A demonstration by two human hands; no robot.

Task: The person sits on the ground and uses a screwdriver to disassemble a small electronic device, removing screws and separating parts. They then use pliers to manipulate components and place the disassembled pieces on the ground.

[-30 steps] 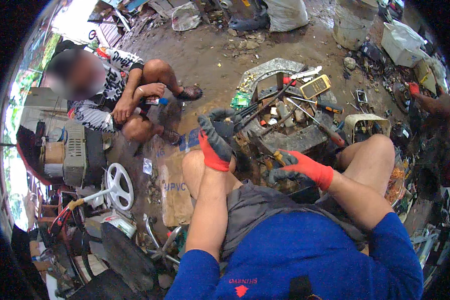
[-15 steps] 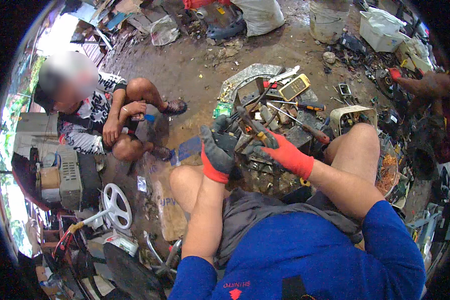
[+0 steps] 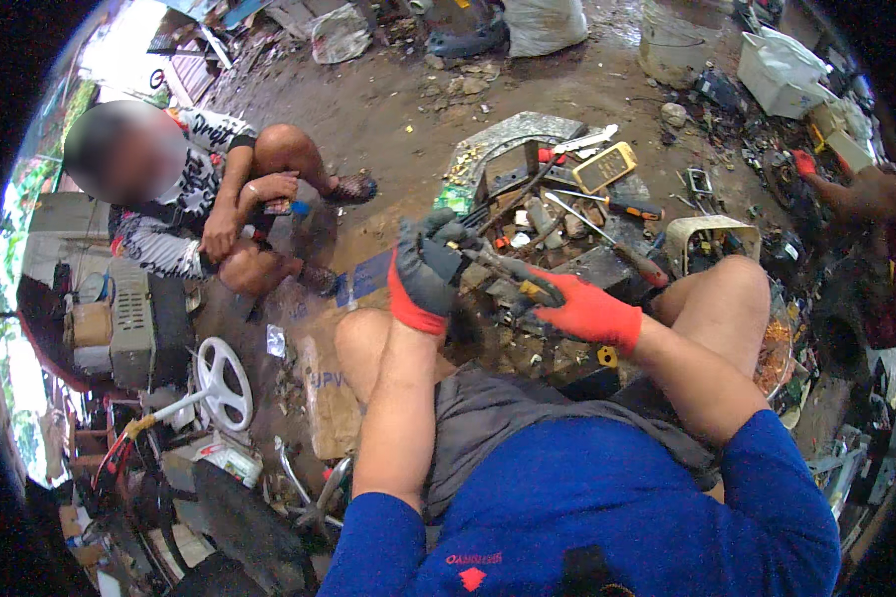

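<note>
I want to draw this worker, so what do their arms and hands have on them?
Both hands wear work gloves: the left hand shows a dark grey glove with a red cuff, and the right hand shows a glove that looks bright orange-red. The forearms are bare. Blue sleeves are pushed up near the elbows.

- An outdoor scrap or repair yard, worked at ground level: the floor is bare, damp dirt [image 3: 388, 109] strewn with stones and litter.
- Tools and parts lie loose on the ground: a yellow handheld meter [image 3: 603, 166], a screwdriver [image 3: 607, 206], bits of metal scrap.
- Old appliances [image 3: 134, 323] and a white wheel-shaped part [image 3: 222, 382] are stacked at the left edge.
- A white sack [image 3: 543, 22] and a white crate [image 3: 782, 70] stand at the far edge.
- A second person [image 3: 209, 214] squats on the dirt nearby.
</note>
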